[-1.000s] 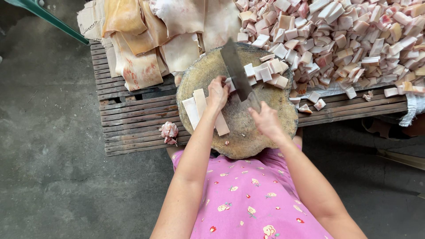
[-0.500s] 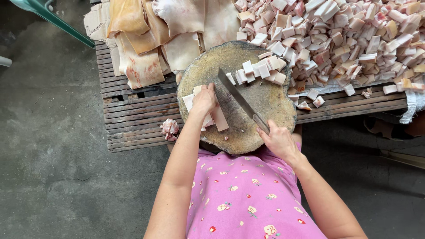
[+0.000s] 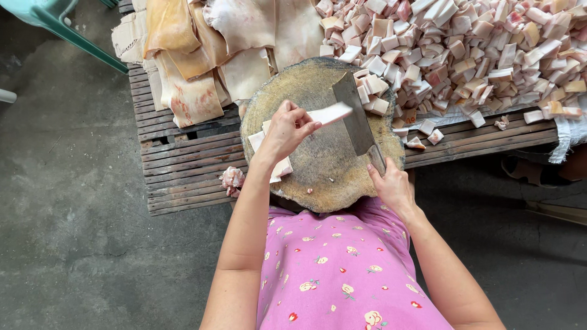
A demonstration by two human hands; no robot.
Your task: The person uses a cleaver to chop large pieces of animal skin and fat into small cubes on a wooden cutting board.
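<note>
A round wooden chopping block [image 3: 318, 162] sits on a slatted wooden pallet [image 3: 183, 162]. My left hand [image 3: 286, 129] holds a pale strip of pork fat [image 3: 330, 113] lifted over the block, its end next to the cleaver blade. More pale strips [image 3: 278, 168] lie under that hand. My right hand [image 3: 390, 183] grips the handle of a cleaver [image 3: 356, 119], whose blade rests on the block's right side against cut cubes.
A large heap of cut pork cubes [image 3: 477, 55] covers the pallet's right part. Big uncut slabs of pork skin [image 3: 202, 55] lie at the back left. A small scrap [image 3: 232, 179] sits left of the block. A green chair leg [image 3: 67, 30] stands on the concrete floor.
The cleaver swung from a diagonal cut in the block's middle to its right side, pushing cubes toward the heap. My left hand picked up a strip and moved it toward the blade.
</note>
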